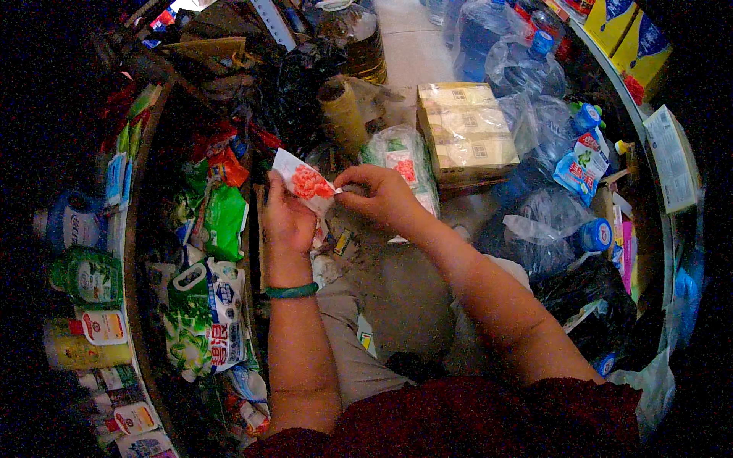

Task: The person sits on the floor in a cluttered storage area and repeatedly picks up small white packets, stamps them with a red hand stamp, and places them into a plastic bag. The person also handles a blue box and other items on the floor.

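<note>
Both hands pinch a small white-and-red packet [304,180], left hand [286,217] gripping its lower edge, right hand [382,195] fingers seemingly nipping its right corner.

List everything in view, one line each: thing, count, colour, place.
small packet: one, white with a red print, held between both hands at centre
cardboard box: one, tan, floor right of centre
large water bottles: several, clear with blue caps, upper right
oil bottle: one, amber, top centre
refill pouch: one, green and white, on the left
detergent bottles: several, green, yellow and blue, left shelf
bangle: one, green, left wrist
left hand: grips the packet
right hand: pinches the packet's edge
</note>
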`<state>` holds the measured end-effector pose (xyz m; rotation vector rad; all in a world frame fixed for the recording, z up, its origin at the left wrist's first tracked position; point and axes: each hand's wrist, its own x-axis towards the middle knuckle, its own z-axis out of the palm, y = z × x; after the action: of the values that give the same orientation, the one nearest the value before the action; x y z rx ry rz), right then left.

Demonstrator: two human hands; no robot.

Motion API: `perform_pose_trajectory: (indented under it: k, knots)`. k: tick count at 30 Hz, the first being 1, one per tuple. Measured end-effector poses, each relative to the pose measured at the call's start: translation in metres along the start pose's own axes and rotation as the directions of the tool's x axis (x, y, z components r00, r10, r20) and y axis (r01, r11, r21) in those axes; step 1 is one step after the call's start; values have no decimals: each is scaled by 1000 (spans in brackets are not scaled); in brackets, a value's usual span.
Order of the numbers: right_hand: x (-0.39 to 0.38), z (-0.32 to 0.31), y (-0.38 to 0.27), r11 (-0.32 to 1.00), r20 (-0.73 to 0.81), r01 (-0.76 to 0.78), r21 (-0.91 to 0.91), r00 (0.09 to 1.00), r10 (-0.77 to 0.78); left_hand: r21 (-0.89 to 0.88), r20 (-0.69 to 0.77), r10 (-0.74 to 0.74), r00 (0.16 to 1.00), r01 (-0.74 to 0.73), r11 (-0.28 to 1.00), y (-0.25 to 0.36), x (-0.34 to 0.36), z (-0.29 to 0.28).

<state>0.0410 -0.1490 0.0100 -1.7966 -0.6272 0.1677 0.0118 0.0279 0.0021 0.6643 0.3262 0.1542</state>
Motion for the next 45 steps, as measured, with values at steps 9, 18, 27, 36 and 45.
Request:
perform_pose_trajectory:
  k: [9, 18, 27, 36, 45]
  knots:
    - [-5, 2, -15, 808, -168, 262, -528, 900, -402, 121, 6, -97, 995, 96, 988, -14, -11, 9]
    - [-15, 26, -12, 661, -26, 412, -627, 837, -547, 106, -108, 33, 994, -22, 994, -15, -5, 14]
    - [0, -3, -17, 960, -311, 69, -272, 937, -155, 175, 33, -104, 994, 96, 980, -2, -8, 15]
    - [3, 16, -8, 852, -116, 457, -256, 860, -496, 165, 209, -145, 967, 112, 980, -27, -7, 13]
    - [-9, -4, -6, 925, 93, 283, -253, 959, -268, 130, 214, -116, 970, 89, 987, -11, -12, 22]
